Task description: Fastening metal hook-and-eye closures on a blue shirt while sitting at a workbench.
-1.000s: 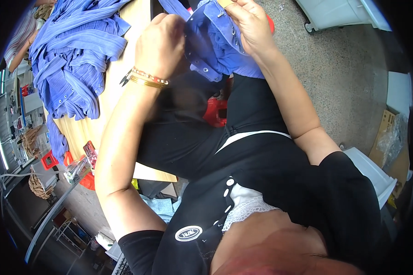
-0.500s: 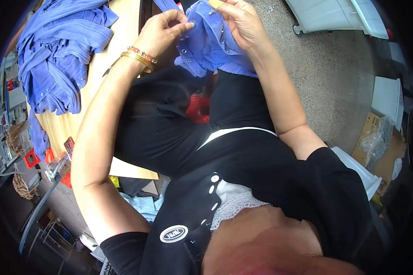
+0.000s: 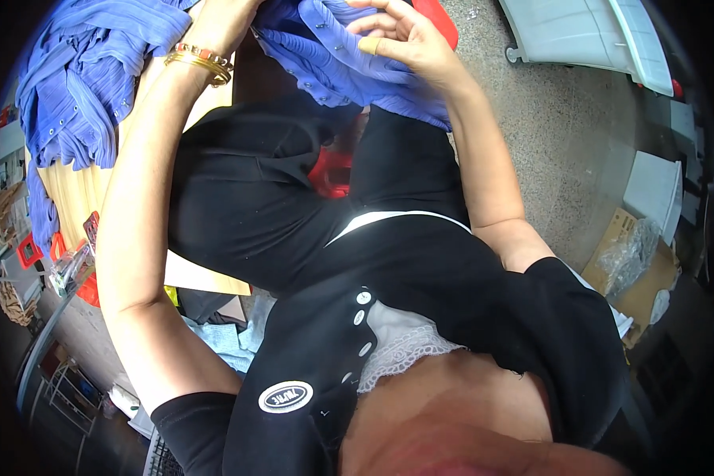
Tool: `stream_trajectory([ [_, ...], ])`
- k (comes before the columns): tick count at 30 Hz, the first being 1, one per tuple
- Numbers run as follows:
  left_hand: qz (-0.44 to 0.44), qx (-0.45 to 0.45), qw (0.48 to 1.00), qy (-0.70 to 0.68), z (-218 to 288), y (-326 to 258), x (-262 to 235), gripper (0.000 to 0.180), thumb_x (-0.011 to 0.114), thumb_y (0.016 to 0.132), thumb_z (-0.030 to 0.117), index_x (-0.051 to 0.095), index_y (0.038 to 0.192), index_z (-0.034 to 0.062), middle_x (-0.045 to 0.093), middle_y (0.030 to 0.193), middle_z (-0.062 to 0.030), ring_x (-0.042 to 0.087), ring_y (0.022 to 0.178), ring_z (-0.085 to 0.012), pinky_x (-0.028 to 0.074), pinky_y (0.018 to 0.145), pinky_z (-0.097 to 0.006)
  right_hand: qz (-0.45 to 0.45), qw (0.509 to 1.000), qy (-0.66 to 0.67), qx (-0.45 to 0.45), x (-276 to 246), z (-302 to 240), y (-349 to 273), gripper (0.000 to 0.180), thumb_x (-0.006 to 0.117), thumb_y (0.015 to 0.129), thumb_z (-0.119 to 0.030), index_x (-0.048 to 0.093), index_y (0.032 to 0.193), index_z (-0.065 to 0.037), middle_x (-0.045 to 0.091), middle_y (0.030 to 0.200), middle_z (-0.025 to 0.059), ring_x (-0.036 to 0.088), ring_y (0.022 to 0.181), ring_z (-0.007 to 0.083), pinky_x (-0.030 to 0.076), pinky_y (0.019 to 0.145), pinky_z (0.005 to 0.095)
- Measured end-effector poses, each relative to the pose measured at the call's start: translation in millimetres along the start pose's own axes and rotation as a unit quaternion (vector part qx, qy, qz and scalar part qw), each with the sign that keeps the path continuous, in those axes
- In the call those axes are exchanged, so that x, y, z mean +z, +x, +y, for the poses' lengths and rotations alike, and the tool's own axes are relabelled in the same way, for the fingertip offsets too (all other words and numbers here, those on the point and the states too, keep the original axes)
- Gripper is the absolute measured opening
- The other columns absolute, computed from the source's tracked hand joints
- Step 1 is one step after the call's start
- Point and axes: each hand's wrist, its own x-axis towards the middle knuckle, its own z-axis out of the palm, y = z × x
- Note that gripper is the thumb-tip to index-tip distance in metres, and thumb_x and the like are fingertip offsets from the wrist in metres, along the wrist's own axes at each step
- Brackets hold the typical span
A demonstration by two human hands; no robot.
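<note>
A periwinkle-blue ribbed garment with small metal snaps along its edges lies across my lap at the top of the view. Over its right part is my right hand, fingers apart and a yellow covering round the thumb. I see nothing gripped in it. My left hand, bangles at the wrist, is at the garment's upper left; the top edge cuts off its fingers, so its hold cannot be told.
More blue garments are heaped on the light wooden table at left. To the right stand a pale wheeled bin and cardboard with clear plastic wrap. Something red shows beyond my right hand.
My left hand has moved up and left, off the snapped edge it was pinching. My right hand has lowered and its fingers have spread; the garment now lies wider across my lap.
</note>
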Motion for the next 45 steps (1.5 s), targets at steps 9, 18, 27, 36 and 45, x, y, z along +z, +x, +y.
stream_trajectory([
  [9, 0.018, 0.006, 1.0, -0.004, -3.4, -2.4, -0.7, 0.007, 0.06, 0.091, 0.012, 0.059, 0.085, 0.0096, 0.051, 0.073, 0.0069, 0.044, 0.067, -0.0035, 0.036, 0.063, -0.018, 0.092, 0.775, -0.538, -0.32, 4.3, 9.6, 15.8, 0.031, 0.059, 0.084, -0.003, 0.07, 0.108, -0.018, 0.069, 0.103, 0.0046, 0.064, 0.097, 0.0245, 0.05, 0.087, 0.0305],
  [18, -0.004, -0.032, 0.989, 0.143, 9.1, -5.2, 4.7, 0.011, 0.061, 0.092, 0.015, 0.059, 0.084, 0.0071, 0.049, 0.069, 0.0063, 0.043, 0.062, -0.0046, 0.036, 0.057, -0.02, 0.038, 0.87, -0.429, -0.24, -0.2, -0.8, 18.5, 0.035, 0.061, 0.082, 0.001, 0.07, 0.112, -0.014, 0.069, 0.101, 0.0048, 0.063, 0.089, 0.0155, 0.05, 0.08, 0.0271],
  [27, -0.059, 0.003, 0.99, 0.129, 15.2, -17.2, -8.7, 0.02, 0.062, 0.093, 0.031, 0.066, 0.1, 0.0125, 0.061, 0.084, 0.008, 0.055, 0.079, -0.0015, 0.042, 0.073, -0.018, 0.056, 0.906, -0.333, -0.257, 26.9, -33.3, 11.4, 0.029, 0.068, 0.082, -0.002, 0.071, 0.11, -0.009, 0.07, 0.098, 0.0042, 0.063, 0.078, 0.0085, 0.05, 0.067, 0.0213],
  [36, -0.092, 0.024, 0.982, 0.162, -0.9, -12.2, -10.9, 0.02, 0.062, 0.094, 0.027, 0.066, 0.105, 0.0108, 0.063, 0.091, 0.0069, 0.057, 0.088, -0.0017, 0.044, 0.081, -0.018, 0.085, 0.829, -0.457, -0.313, 19.7, -26.6, 21.6, 0.018, 0.071, 0.079, -0.007, 0.074, 0.097, -0.009, 0.066, 0.082, 0.0063, 0.062, 0.067, 0.0148, 0.05, 0.062, 0.0248],
  [45, -0.112, 0.105, 0.961, 0.23, 11.2, -15.4, -2.4, 0.021, 0.064, 0.093, 0.026, 0.066, 0.103, 0.0079, 0.063, 0.087, 0.0029, 0.058, 0.084, -0.0044, 0.047, 0.077, -0.02, -0.005, 0.808, -0.478, -0.345, 12.5, -34.6, 31.8, 0.017, 0.07, 0.081, -0.008, 0.071, 0.098, -0.007, 0.066, 0.08, 0.0065, 0.064, 0.069, 0.0155, 0.051, 0.063, 0.0265],
])
